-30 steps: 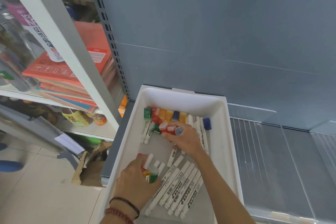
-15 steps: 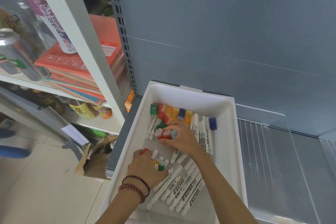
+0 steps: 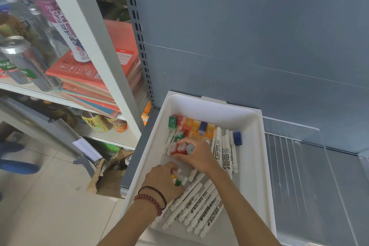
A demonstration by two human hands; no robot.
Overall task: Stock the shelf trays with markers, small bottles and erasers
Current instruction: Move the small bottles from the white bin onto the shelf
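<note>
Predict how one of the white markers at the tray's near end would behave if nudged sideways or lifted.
The white markers look like round, rigid barrels, so one would probably stay stiff when lifted. Nudged sideways, it would likely roll until it meets its neighbours or the tray wall.

Your tray is smooth white plastic with a soft shine. The markers in it have matt white plastic barrels. The small bottles look glossy, half-clear plastic. Behind, the back panel is matt grey painted metal, the divider is clear glossy plastic, and the box on the floor is rough brown cardboard.
</note>
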